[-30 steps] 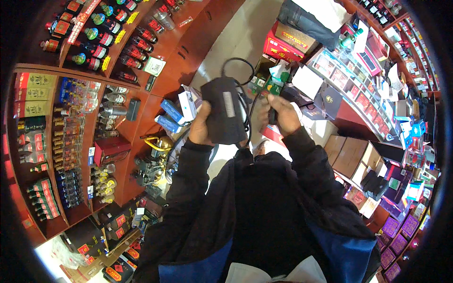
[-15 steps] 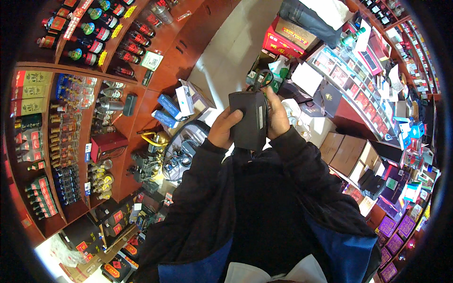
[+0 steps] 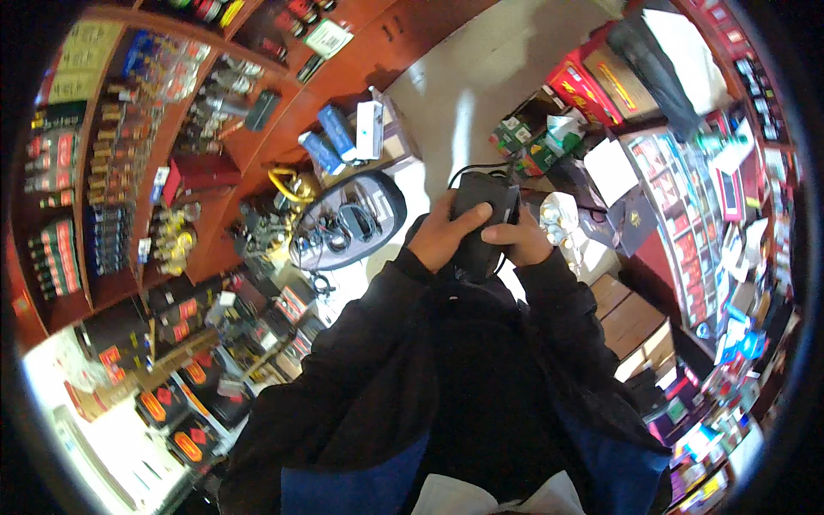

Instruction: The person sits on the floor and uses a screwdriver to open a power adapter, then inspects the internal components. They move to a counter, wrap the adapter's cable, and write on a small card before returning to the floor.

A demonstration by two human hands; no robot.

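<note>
Black block gripped in both hands, framed by shelves and a glass-topped bench

A black block (image 3: 493, 190) is in front of the person's chest, held between both hands. The left hand (image 3: 443, 233) closes on its left side, thumb laid flat across the upper face; the right hand (image 3: 525, 240) closes on the other side, thumb tip also pressed on top. The remaining fingers are mostly hidden, so how far they wrap underneath cannot be told.

Beyond the block's far edge, a pale strip of floor (image 3: 436, 99) runs away between a cardboard box (image 3: 396, 137) on the left and a green carton (image 3: 539, 160) on the right. Left of the left hand, the rim of an oval tray (image 3: 396, 199) comes near; right of the right hand, the bench (image 3: 665, 253) curves along the side, brown boxes (image 3: 631, 326) nearer the sleeve.

The block is oblong and dark, with a thin black cable (image 3: 474, 166) arching at its far end. Loose cords (image 3: 333, 227) coil in the grey tray. Reddish-brown wooden shelves (image 3: 245, 202) carry glass bottles (image 3: 126, 154).
</note>
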